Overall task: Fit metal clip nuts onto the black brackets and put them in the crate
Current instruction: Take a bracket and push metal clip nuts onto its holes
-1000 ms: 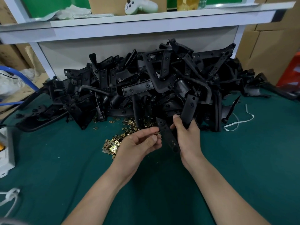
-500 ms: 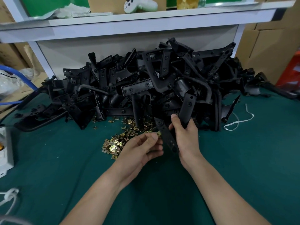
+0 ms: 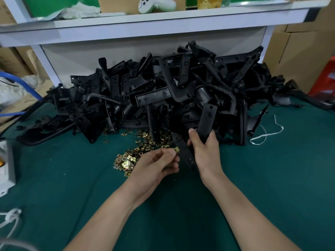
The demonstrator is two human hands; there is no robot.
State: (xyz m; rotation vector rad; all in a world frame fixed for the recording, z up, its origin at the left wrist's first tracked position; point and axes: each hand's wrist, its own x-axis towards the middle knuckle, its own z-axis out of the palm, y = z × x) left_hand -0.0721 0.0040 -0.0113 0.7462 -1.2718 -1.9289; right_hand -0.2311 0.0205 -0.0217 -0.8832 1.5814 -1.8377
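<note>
We hold the black bracket [image 3: 184,151] tilted above the surface [image 3: 72,178] in the closed grip of our right hand [image 3: 206,153], so that our left hand [image 3: 157,163], its grip pinching a clip nut [image 3: 177,150], can slide it on.

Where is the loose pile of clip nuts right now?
Head view, left of centre: the clip nuts lie on the green mat, just in front of the bracket heap and directly left of the left hand.

Bracket pile [image 3: 181,91]: blocks far side, left to right.
Clip heap [image 3: 129,158]: near-left of pile.
Shelf [image 3: 163,22]: overhangs pile.
Green mat [image 3: 272,174]: open near and right.
White box [image 3: 6,160]: left edge.
</note>
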